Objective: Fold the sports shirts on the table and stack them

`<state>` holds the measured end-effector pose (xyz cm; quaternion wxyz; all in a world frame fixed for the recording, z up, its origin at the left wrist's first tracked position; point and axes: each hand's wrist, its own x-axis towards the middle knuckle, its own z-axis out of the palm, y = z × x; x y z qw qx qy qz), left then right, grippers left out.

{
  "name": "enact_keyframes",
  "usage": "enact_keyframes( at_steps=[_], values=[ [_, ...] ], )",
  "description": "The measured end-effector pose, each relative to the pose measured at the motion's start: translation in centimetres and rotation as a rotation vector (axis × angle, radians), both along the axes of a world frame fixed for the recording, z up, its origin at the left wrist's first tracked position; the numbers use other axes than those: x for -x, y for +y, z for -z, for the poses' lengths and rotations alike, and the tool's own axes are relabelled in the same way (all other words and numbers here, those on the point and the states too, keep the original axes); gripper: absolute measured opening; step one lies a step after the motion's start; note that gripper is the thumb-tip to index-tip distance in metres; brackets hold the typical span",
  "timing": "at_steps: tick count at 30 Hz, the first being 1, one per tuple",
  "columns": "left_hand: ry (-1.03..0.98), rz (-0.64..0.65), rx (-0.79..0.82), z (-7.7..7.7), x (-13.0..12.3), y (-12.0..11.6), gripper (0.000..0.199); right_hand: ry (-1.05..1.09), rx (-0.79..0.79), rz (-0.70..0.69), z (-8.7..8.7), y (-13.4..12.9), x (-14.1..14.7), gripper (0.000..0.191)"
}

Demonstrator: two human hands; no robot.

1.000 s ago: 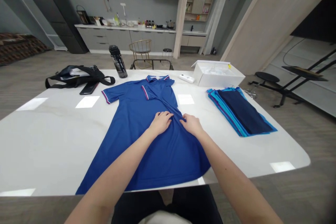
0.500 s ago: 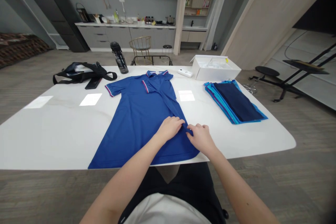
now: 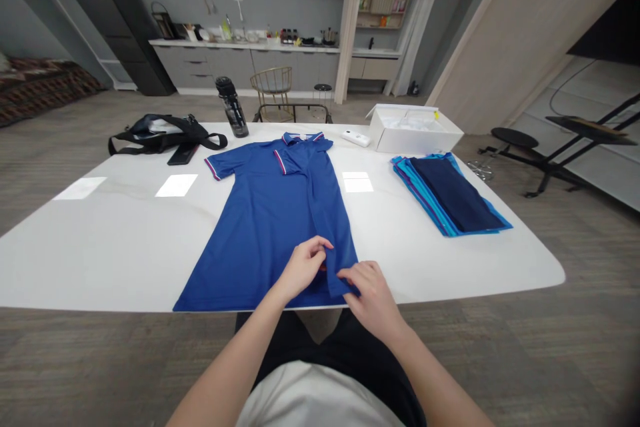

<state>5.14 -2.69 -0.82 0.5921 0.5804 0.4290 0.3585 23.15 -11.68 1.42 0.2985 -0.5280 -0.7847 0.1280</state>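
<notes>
A blue polo shirt [image 3: 265, 220] lies on the white table, its collar toward the far side and its hem along the near edge. Its right side is folded inward, and that sleeve, with red and white trim, rests over the body. My left hand [image 3: 306, 265] pinches the edge of the folded strip near the lower part of the shirt. At the lower right corner by the hem, my right hand [image 3: 369, 290] has its fingers closed on the fabric. Part of the cloth under both hands is hidden.
On the white table [image 3: 110, 247] sit a black bag [image 3: 165, 133], a phone [image 3: 183, 154] and a dark bottle [image 3: 232, 108] at the far left. Farther right are a small white device [image 3: 356, 138], a white box [image 3: 415, 137] and a stack of folded clothes [image 3: 450, 197].
The shirt's lower right side has been folded inward, so the hem is narrower. My left hand has moved left and nearer, and my right hand down toward the hem.
</notes>
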Motion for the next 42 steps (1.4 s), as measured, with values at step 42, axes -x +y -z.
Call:
enact_keyframes(
  at_steps=[42],
  values=[
    [0.87, 0.054, -0.83, 1.3, 8.7, -10.2, 0.027, -0.145, -0.093, 0.081, 5.0, -4.4, -2.0, 0.021]
  ],
)
